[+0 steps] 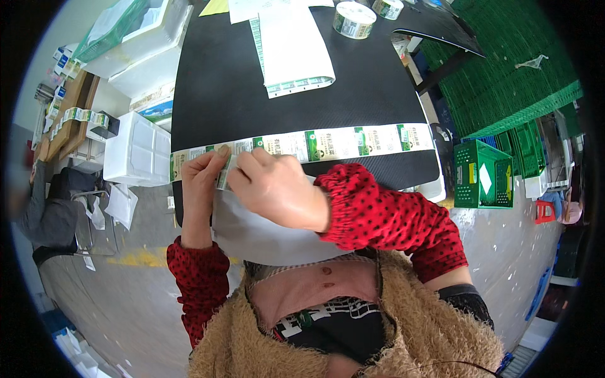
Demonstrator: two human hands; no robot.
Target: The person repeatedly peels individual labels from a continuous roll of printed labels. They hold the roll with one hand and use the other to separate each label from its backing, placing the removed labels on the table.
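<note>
A long strip of printed green-and-white labels point(331, 144) runs across the black table point(217, 85) near its front edge. My left hand point(203, 175) pinches a label sheet or strip between thumb and fingers close to the strip's left part. Beside it, my right hand point(279, 189) has curled fingers at the same labels; its fingertips are partly hidden, so its hold cannot be told. A white sheet point(264, 236) hangs below my hands, in front of my body. Farther back lies a folded white backing strip point(298, 52) with small printed pieces along its edge.
Label rolls point(354, 20) stand at the table's back right. White foam boxes point(137, 151) are at the left, where another person's grey sleeve point(35, 203) shows beside a wooden bench. Green crates point(482, 175) stand to the right on the floor.
</note>
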